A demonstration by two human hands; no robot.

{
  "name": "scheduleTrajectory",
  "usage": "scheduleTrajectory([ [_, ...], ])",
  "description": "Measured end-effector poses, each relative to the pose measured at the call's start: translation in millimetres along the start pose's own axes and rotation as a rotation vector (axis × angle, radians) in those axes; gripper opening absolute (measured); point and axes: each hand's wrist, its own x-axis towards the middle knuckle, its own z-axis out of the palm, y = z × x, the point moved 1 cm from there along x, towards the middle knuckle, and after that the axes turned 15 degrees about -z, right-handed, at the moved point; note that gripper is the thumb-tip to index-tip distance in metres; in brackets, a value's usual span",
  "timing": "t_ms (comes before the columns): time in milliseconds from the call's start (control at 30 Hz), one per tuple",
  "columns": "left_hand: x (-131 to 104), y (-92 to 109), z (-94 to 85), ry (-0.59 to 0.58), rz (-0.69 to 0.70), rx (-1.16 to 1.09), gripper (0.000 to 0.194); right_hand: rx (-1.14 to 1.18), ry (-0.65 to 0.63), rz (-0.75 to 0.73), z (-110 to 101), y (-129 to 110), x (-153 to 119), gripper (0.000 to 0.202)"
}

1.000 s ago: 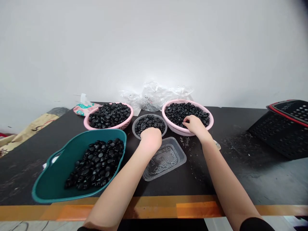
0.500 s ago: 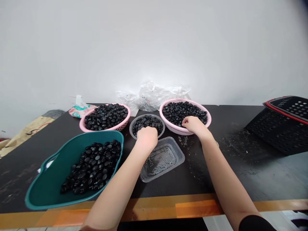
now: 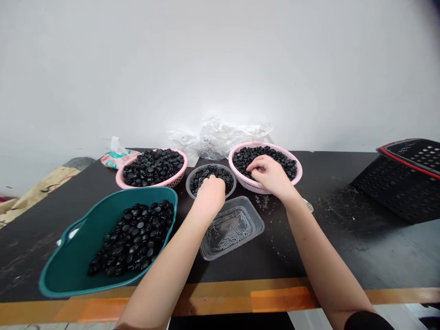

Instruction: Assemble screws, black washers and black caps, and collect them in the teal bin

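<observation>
My left hand (image 3: 211, 191) is over the near side of a round clear bowl (image 3: 190, 192) filled with small black ring-like parts (image 3: 209, 173). Its fingers are curled downward, and whatever they pinch is hidden behind the hand. Over the pink basket on the right (image 3: 298, 176), my right hand (image 3: 270, 174) reaches in with fingers bent and the thumb apart from them. No part shows between them. Small hollow black parts (image 3: 280, 160) fill this basket. Just in front of the bowl, a clear rectangular tub (image 3: 258, 225) contains many thin metal screws or pins (image 3: 235, 236).
A teal bin (image 3: 74, 266) with black round caps (image 3: 134, 238) stands at the left front. Behind it is another pink basket (image 3: 119, 178) of black caps. Clear plastic bags (image 3: 220, 137) lie against the wall. A black perforated basket (image 3: 395, 188) stands at the right.
My right hand has shifted left and slightly up over the pink basket, its fingers loosening from a pinch. My left hand has risen slightly, still over the bowl.
</observation>
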Motion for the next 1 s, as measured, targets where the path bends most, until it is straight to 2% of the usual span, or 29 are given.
scheduleTrajectory([
  [67, -3, 1, -1.3, 0.018, 0.009, 0.004, 0.035, 0.069, -0.195, -0.11, 0, -21, -7, 0.029],
  [133, -6, 2, -2.1, 0.041, 0.024, 0.007, 0.035, 0.116, -0.431, -0.218, 11, -43, -13, 0.016],
  [200, -9, 4, -2.3, 0.062, 0.042, 0.011, 0.035, 0.112, -0.637, -0.299, 31, -63, -20, 0.004],
  [267, -13, 5, -2.3, 0.068, 0.069, 0.017, 0.034, 0.074, -0.766, -0.343, 55, -81, -25, 0.007],
  [367, -17, 7, -3.0, 0.06, 0.11, 0.038, 0.033, 0.028, -0.837, -0.357, 84, -100, -30, 0.016],
  [433, -19, 8, -3.8, 0.064, 0.127, 0.055, 0.032, 0.015, -0.868, -0.371, 94, -105, -31, 0.022],
  [833, -21, 7, -7.4, 0.087, 0.168, 0.086, 0.031, -0.046, -0.929, -0.389, 93, -102, -25, 0.023],
  [1000, -23, 2, -16.0, 0.111, 0.161, 0.029, 0.029, -0.058, -0.878, -0.378, 104, -93, -24, 0.028],
])
